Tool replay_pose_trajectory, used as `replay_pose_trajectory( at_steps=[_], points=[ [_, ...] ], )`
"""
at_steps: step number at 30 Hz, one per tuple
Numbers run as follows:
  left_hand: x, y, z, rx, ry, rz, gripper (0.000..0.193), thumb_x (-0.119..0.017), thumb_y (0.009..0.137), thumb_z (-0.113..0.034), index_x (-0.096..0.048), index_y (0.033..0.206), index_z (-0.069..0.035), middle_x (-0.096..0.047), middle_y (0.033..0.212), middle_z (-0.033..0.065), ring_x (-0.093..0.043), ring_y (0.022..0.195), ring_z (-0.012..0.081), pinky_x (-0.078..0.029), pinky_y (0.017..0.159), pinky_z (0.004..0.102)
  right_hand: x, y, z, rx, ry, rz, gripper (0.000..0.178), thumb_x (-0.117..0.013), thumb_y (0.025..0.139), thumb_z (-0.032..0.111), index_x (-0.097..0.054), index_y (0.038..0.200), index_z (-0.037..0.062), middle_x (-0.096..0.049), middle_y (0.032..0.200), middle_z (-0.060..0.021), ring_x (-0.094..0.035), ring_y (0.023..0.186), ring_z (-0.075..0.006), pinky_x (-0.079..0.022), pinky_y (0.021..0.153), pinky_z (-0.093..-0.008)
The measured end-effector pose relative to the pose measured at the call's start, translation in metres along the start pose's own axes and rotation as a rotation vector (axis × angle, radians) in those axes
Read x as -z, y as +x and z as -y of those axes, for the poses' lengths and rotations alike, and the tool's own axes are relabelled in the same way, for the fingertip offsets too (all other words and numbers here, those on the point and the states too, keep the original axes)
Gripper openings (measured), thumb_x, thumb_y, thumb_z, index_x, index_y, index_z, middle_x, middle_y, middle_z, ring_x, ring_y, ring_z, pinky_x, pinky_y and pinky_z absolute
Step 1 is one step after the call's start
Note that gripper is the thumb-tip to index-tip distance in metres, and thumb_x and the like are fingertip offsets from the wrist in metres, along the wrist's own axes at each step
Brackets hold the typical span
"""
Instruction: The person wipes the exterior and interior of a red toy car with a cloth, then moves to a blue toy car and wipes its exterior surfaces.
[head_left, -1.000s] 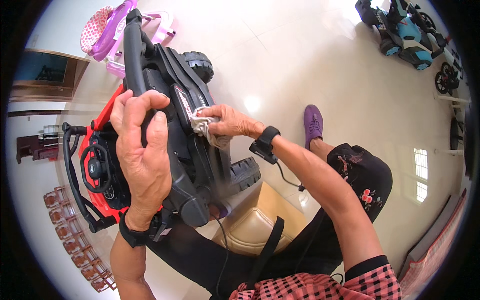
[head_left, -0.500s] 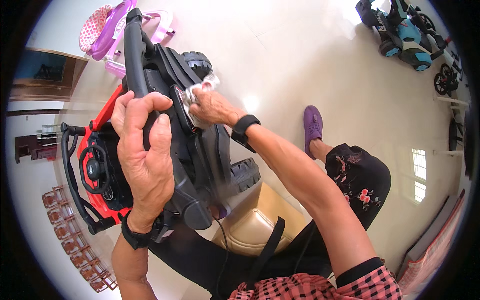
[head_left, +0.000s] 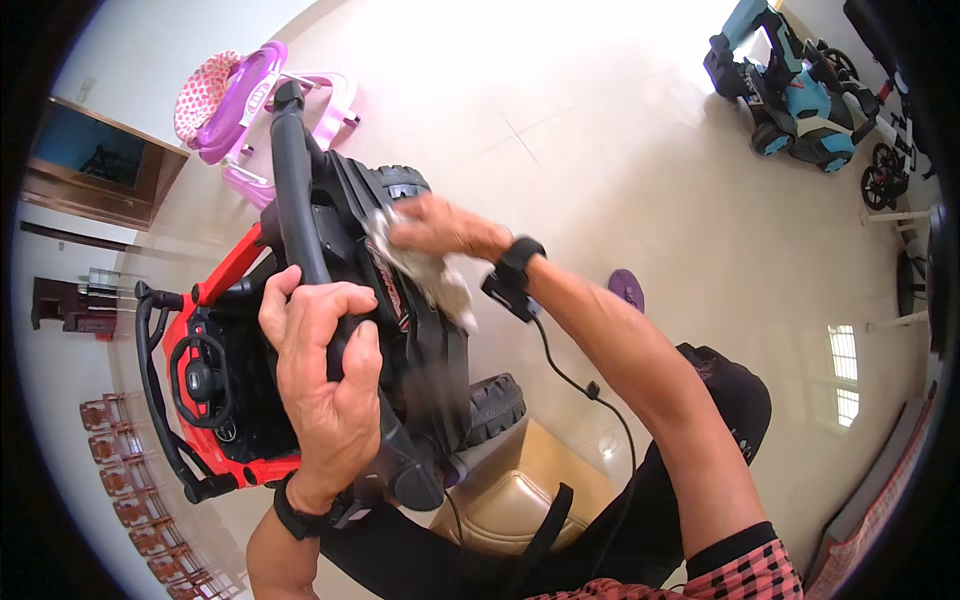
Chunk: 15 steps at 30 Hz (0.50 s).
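Observation:
A red and black ride-on toy car [head_left: 232, 268] stands tipped, its black rear panel and chunky tyre [head_left: 497, 408] toward me. My left hand [head_left: 330, 385] is closed around the thick black bar [head_left: 295, 190] along the car's back. Bunched in my right hand [head_left: 440, 228] is a whitish cloth [head_left: 443, 285], pressed against the rear panel beside a red-marked label [head_left: 388, 290]. The cloth's loose end trails toward me. Past my left hand shows the car's steering wheel [head_left: 198, 380].
Close to my legs sits a gold padded stool [head_left: 520, 490]. A purple baby walker [head_left: 235, 115] stands beyond the car. At the far right is a blue and black ride-on toy [head_left: 800, 105]. Wooden chairs [head_left: 125, 475] line the left side; a cable hangs from my right wrist.
My right hand has shifted slightly to the right with the cloth, which now hangs longer over the panel. The whole view has moved; my left hand keeps its hold on the bar.

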<state>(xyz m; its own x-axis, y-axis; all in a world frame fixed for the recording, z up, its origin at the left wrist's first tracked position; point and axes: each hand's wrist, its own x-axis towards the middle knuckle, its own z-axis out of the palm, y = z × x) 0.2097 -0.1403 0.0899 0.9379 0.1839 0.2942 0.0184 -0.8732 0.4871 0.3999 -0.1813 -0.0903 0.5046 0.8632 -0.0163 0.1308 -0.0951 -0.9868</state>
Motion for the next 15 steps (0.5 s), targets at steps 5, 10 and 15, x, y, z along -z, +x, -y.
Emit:
replay_pose_trajectory(
  at_steps=[5,10,15],
  points=[
    [-0.001,0.005,0.000,-0.075,0.022,-0.065,0.016,-0.055,0.076,-0.003,-0.057,0.092,-0.002,-0.061,0.090,0.0086,-0.057,0.089,0.0218,-0.025,0.109,0.0488,0.002,0.097,0.042,0.265,-0.391,-0.145,0.039,-0.056,0.078,0.031,-0.067,0.100,-0.0002,-0.067,0.096,-0.0255,-0.065,0.094,-0.0377,-0.052,0.083,-0.0450],
    [-0.002,0.014,0.002,-0.093,0.005,-0.070,0.017,-0.056,0.074,-0.004,-0.058,0.090,-0.002,-0.062,0.091,0.0091,-0.058,0.089,0.0218,-0.025,0.109,0.0485,-0.030,0.143,0.032,0.206,-0.766,-0.192,0.045,-0.062,0.082,0.040,-0.068,0.117,0.0130,-0.058,0.122,-0.0157,-0.060,0.113,-0.0297,-0.052,0.088,-0.0422],
    [-0.004,0.010,0.005,-0.117,-0.018,-0.061,0.018,-0.056,0.075,-0.002,-0.059,0.092,-0.002,-0.062,0.090,0.0086,-0.058,0.089,0.0213,-0.026,0.108,0.0478,-0.031,0.125,0.023,0.164,-0.704,-0.206,0.041,-0.060,0.084,0.039,-0.069,0.111,0.0108,-0.059,0.118,-0.0201,-0.061,0.108,-0.0326,-0.052,0.087,-0.0431]
  ],
)
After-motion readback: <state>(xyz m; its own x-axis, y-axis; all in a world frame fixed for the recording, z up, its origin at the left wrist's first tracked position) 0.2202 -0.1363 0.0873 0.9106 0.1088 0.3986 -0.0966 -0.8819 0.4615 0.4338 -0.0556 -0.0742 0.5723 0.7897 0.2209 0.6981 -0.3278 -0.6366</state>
